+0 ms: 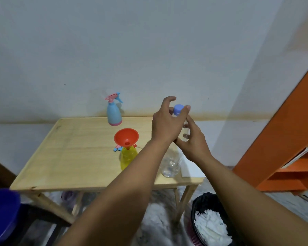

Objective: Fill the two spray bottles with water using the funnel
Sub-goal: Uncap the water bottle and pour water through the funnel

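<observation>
Pale wood, the small worktop [75, 157] stands against a blank wall with its near edge toward the person, and a black bin [212, 224] of white scraps sits on the floor just right of its near legs. Nearest on the right side stands a clear water bottle [171, 166], mostly hidden behind the forearms; the right hand [194, 144] grasps its upper body to steady it, while the left hand [164, 123] pinches its blue cap [178, 109] between thumb and fingertips, probably to unscrew it, though whether the cap is already off cannot be told. Just left of it, the yellow spray bottle [128, 158] stands open with the red funnel [126, 137] seated in its neck, ready to take the pour; its spray head [118, 148] lies touching or just behind it. Farther back, by the wall, the blue spray bottle [114, 112] waits with its trigger top on, likely second in turn.
</observation>
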